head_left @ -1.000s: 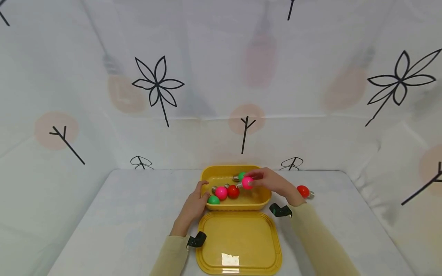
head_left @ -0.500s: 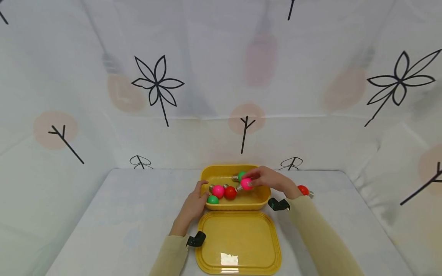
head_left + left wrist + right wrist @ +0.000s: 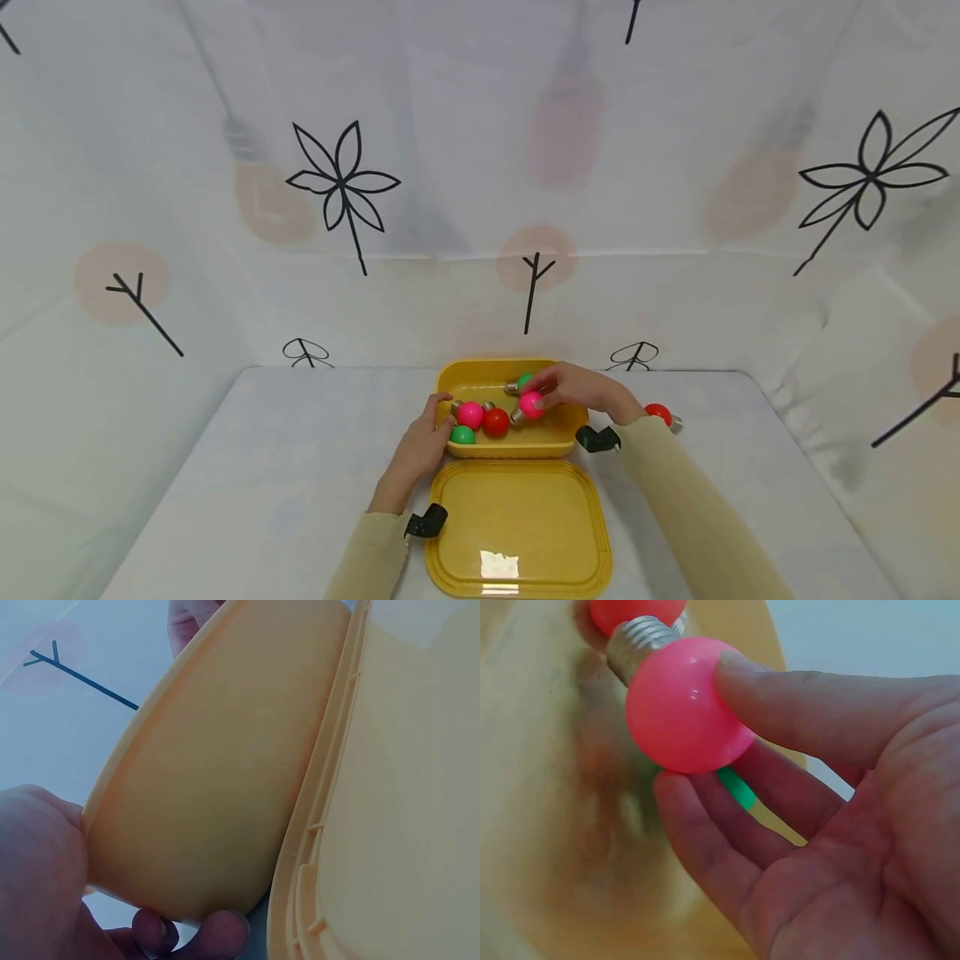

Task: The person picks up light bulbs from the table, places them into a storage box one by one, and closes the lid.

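My right hand point(image 3: 581, 390) pinches a pink light bulb point(image 3: 682, 709) by its round globe, thumb on one side and fingertips on the other. The bulb is inside the yellow plastic box point(image 3: 517, 451), its metal screw base pointing toward a red bulb point(image 3: 496, 422). My left hand point(image 3: 420, 446) grips the box at its left end; the left wrist view shows fingers curled around the outer wall point(image 3: 202, 772). Also lying in the box are another pink bulb point(image 3: 470, 415), a green bulb point(image 3: 462, 435) by my left fingers, and a second green bulb point(image 3: 525, 381), partly hidden behind my right fingers.
A yellow lid point(image 3: 517, 525) lies flat just in front of the box. Another red bulb point(image 3: 657, 412) rests on the white table point(image 3: 300, 483) to the right, behind my right forearm. A patterned white cloth point(image 3: 465, 167) hangs behind the table.
My right hand has shifted slightly left and down with the pink bulb. The red bulb and the other pink bulb in the box have moved a little to the left. My left hand stays put.
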A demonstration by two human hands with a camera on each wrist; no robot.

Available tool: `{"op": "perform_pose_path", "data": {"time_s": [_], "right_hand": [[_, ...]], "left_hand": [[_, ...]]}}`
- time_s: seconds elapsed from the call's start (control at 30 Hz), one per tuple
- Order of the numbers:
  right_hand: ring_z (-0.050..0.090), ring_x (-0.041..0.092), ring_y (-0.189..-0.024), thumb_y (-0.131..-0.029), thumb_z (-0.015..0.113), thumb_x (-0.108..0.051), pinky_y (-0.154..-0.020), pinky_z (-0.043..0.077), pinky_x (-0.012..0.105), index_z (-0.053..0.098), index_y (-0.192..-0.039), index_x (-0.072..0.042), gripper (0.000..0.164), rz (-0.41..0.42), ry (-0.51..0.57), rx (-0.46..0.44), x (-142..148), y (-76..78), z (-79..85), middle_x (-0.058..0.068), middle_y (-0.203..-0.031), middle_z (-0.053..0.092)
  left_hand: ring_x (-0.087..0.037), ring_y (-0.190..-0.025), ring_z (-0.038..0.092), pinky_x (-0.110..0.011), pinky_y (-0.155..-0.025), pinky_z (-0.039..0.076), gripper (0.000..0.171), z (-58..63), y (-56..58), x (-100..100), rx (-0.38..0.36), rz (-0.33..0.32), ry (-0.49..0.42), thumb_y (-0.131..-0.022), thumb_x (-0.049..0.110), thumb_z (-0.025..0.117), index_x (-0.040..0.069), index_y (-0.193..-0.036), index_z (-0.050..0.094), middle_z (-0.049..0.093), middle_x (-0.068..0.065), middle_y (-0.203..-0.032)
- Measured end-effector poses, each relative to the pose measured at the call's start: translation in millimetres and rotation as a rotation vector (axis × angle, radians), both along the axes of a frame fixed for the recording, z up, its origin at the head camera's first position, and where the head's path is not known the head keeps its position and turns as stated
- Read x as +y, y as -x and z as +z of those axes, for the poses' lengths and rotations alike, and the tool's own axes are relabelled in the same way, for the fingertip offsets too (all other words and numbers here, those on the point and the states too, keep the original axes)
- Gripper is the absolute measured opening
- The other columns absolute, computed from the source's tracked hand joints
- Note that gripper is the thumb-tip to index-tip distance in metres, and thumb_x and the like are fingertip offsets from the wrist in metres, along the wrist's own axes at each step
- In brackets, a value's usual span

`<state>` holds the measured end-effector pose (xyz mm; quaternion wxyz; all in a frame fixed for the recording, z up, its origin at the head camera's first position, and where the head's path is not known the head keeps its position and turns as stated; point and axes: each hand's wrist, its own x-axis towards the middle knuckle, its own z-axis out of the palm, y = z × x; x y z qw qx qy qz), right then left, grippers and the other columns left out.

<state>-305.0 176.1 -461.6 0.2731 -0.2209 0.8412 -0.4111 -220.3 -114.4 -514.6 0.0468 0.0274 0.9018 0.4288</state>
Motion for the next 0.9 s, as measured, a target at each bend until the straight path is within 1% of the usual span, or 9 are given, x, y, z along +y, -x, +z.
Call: {"op": "perform_pose_path", "data": {"time_s": [0.07, 0.17, 0.23, 0.33, 0.5, 0.57, 0.6, 0.73, 0.9], "right_hand": [[0.055, 0.024, -0.109, -0.089, 0.071, -0.018, -0.099, 0.044, 0.045, 0.070, -0.122, -0.008, 0.034, 0.014, -0.019, -0.010, -1.0, 1.9, -0.4, 0.002, -0.116, 0.065], [0.055, 0.023, -0.109, -0.089, 0.072, -0.016, -0.099, 0.044, 0.042, 0.071, -0.121, -0.009, 0.033, 0.023, -0.025, -0.064, -2.5, 4.1, -1.0, 0.001, -0.114, 0.066], [0.056, 0.023, -0.108, -0.088, 0.073, -0.014, -0.099, 0.045, 0.041, 0.071, -0.121, -0.007, 0.033, 0.028, -0.020, -0.094, -3.2, 5.4, -2.1, 0.002, -0.114, 0.066], [0.057, 0.023, -0.106, -0.087, 0.074, -0.011, -0.097, 0.047, 0.039, 0.071, -0.120, -0.007, 0.033, 0.017, -0.016, -0.118, -3.1, 6.3, -3.6, 0.002, -0.114, 0.067], [0.059, 0.022, -0.104, -0.085, 0.076, -0.009, -0.096, 0.048, 0.038, 0.072, -0.118, -0.009, 0.033, -0.008, 0.002, -0.125, -2.0, 5.8, -5.3, 0.003, -0.113, 0.067], [0.059, 0.023, -0.104, -0.085, 0.077, -0.010, -0.095, 0.048, 0.037, 0.072, -0.118, -0.008, 0.034, 0.002, 0.016, -0.117, -1.8, 5.1, -6.0, 0.003, -0.113, 0.068], [0.059, 0.023, -0.103, -0.085, 0.077, -0.010, -0.094, 0.049, 0.037, 0.072, -0.118, -0.007, 0.034, 0.010, 0.024, -0.112, -1.9, 4.7, -6.4, 0.003, -0.112, 0.068], [0.060, 0.022, -0.102, -0.084, 0.078, -0.010, -0.092, 0.049, 0.036, 0.073, -0.118, -0.006, 0.034, 0.042, 0.045, -0.095, -3.2, 4.1, -7.5, 0.004, -0.111, 0.069], [0.060, 0.022, -0.104, -0.085, 0.077, -0.010, -0.093, 0.049, 0.036, 0.073, -0.118, -0.007, 0.033, 0.033, 0.045, -0.108, -4.5, 3.0, -5.2, 0.003, -0.111, 0.069]], "left_hand": [[-0.028, -0.087, 0.057, -0.041, -0.074, 0.045, 0.038, 0.1, -0.2, 0.5, -0.003, 0.001, -0.003, -0.104, 0.024, 0.047, 0.020, -0.141, 0.042, 0.062, -0.014, -0.115], [-0.027, -0.087, 0.057, -0.042, -0.077, 0.046, 0.038, -0.4, -0.2, 0.6, 0.003, -0.005, 0.001, -0.103, 0.024, 0.047, 0.019, -0.141, 0.042, 0.063, -0.014, -0.114], [-0.027, -0.086, 0.057, -0.042, -0.077, 0.047, 0.038, -1.1, -0.2, 1.1, 0.008, -0.012, 0.004, -0.103, 0.024, 0.047, 0.019, -0.141, 0.042, 0.063, -0.013, -0.113], [-0.027, -0.084, 0.056, -0.042, -0.075, 0.046, 0.038, -0.5, -0.4, 2.2, 0.015, -0.019, 0.003, -0.103, 0.024, 0.047, 0.019, -0.141, 0.042, 0.063, -0.013, -0.108], [-0.027, -0.084, 0.056, -0.043, -0.075, 0.046, 0.038, 3.1, -1.5, 2.7, 0.020, -0.019, 0.003, -0.104, 0.024, 0.047, 0.018, -0.141, 0.042, 0.063, -0.013, -0.107], [-0.028, -0.083, 0.056, -0.044, -0.075, 0.046, 0.038, 3.7, -1.9, 1.8, 0.025, -0.023, 0.006, -0.104, 0.024, 0.047, 0.018, -0.141, 0.042, 0.064, -0.014, -0.104], [-0.028, -0.084, 0.057, -0.044, -0.076, 0.047, 0.038, 3.6, -2.0, 1.1, 0.032, -0.023, 0.011, -0.104, 0.025, 0.047, 0.018, -0.141, 0.042, 0.065, -0.014, -0.106], [-0.027, -0.080, 0.055, -0.043, -0.073, 0.044, 0.038, 2.9, -2.2, -1.4, 0.033, -0.026, 0.007, -0.105, 0.025, 0.047, 0.019, -0.141, 0.041, 0.063, -0.013, -0.097], [-0.026, -0.079, 0.054, -0.041, -0.072, 0.043, 0.037, 3.5, -2.3, -2.8, 0.038, -0.038, -0.004, -0.105, 0.025, 0.046, 0.019, -0.141, 0.041, 0.063, -0.012, -0.099]]}}
